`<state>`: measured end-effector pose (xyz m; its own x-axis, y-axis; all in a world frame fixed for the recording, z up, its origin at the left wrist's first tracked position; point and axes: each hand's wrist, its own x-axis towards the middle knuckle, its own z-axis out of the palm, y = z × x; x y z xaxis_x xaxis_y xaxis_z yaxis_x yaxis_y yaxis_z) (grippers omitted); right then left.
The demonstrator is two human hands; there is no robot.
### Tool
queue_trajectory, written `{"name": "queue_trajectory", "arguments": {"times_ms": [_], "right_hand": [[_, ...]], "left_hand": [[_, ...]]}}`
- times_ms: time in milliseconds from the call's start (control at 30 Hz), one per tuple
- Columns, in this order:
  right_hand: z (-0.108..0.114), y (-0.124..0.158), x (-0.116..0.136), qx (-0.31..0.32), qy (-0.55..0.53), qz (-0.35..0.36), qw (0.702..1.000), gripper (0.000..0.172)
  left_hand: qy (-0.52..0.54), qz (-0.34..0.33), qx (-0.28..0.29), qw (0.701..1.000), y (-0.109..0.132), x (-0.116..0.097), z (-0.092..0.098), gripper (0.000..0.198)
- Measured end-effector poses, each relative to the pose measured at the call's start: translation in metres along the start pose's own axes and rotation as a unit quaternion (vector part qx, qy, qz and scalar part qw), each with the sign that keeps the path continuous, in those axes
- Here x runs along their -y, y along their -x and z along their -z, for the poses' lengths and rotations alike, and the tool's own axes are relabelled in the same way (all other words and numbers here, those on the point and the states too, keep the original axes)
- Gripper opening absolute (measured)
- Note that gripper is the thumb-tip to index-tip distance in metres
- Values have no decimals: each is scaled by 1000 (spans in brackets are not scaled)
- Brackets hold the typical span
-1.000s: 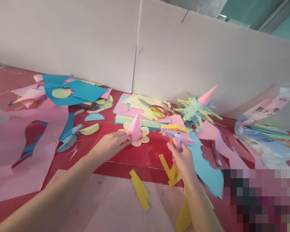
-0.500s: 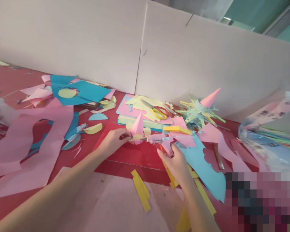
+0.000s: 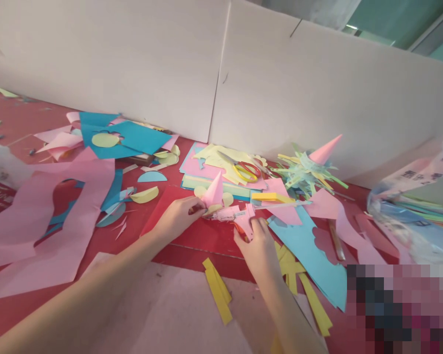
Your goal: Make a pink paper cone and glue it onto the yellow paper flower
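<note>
My left hand (image 3: 179,215) pinches the base of a small pink paper cone (image 3: 213,191) that stands on a pale yellow paper flower (image 3: 226,198) on the red table (image 3: 192,236). My right hand (image 3: 256,243) grips a pink glue gun (image 3: 239,216) by its handle. The gun's nozzle points left and sits right at the cone's base. A second pink cone (image 3: 325,150) stands on a pile of green and yellow paper strips (image 3: 302,172) further back right.
Scissors with red and yellow handles (image 3: 241,169) lie on a stack of coloured paper (image 3: 203,169). Pink cut-out sheets (image 3: 40,216), blue sheets (image 3: 125,137) and yellow strips (image 3: 217,290) litter the table. A white cardboard wall (image 3: 221,78) runs behind. A plastic bag of paper (image 3: 413,206) lies right.
My right hand has brought the glue gun leftward from the blue paper to the cone's base. My left hand keeps hold of the cone, which has tilted more upright.
</note>
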<state>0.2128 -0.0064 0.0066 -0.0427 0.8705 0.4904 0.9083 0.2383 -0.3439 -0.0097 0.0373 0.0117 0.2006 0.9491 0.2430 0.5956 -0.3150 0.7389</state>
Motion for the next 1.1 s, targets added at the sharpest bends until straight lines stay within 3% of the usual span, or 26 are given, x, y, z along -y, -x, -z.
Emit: {"name": "queue_trajectory", "arguments": {"times_ms": [1100], "right_hand": [[1,0,1,18,12,1,1000,11]], "left_hand": [[-8,3,6,1000,1,0,1,18]]}}
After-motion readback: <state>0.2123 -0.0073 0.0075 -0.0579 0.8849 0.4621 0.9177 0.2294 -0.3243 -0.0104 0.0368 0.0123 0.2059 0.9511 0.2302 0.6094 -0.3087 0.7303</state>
